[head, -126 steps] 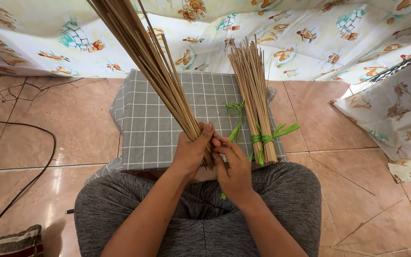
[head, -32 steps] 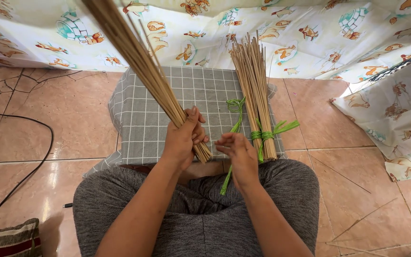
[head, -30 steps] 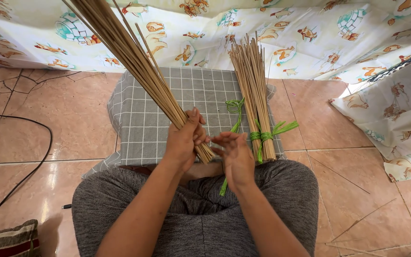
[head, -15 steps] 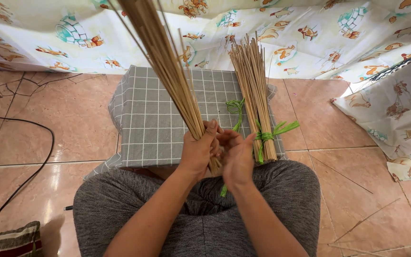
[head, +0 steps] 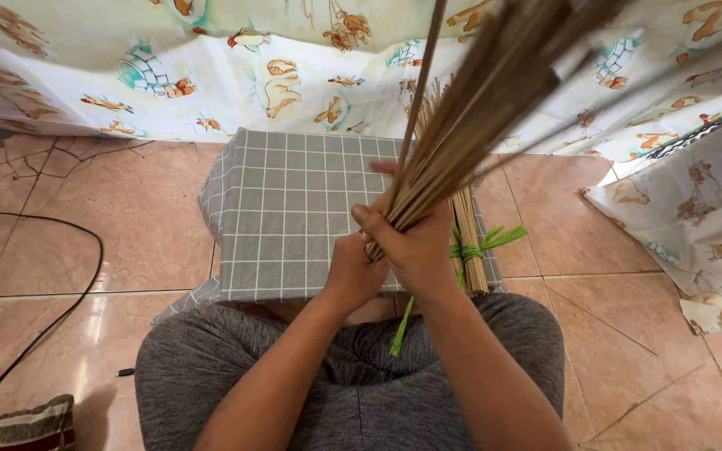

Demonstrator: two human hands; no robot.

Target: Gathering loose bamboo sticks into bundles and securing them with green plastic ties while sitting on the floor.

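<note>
Fingers of right hand (head: pixel 415 250) and left hand (head: pixel 354 271) clenched round loose sticks (head: pixel 461 125) — held upright over cushion (head: pixel 294 209). Gathering step, apparently; next calls for green strip (head: pixel 401 326) — binding near base.

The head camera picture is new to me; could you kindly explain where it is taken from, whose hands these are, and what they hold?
There is no machine here. A seated person wears a camera on the head, so the one view looks down over their own arms and grey-clad lap.

Both hands meet at the middle. The right hand is wrapped around a bundle of thin tan sticks, which slants up to the right and looks blurred. The left hand is at the bundle's lower end, just beneath.

In front lies a grey checked cushion on a tiled floor. On it rests a second stick bundle, tied with green strips. One loose green strip hangs over the lap. A patterned cloth hangs behind, and a black cable curls at the left.
</note>
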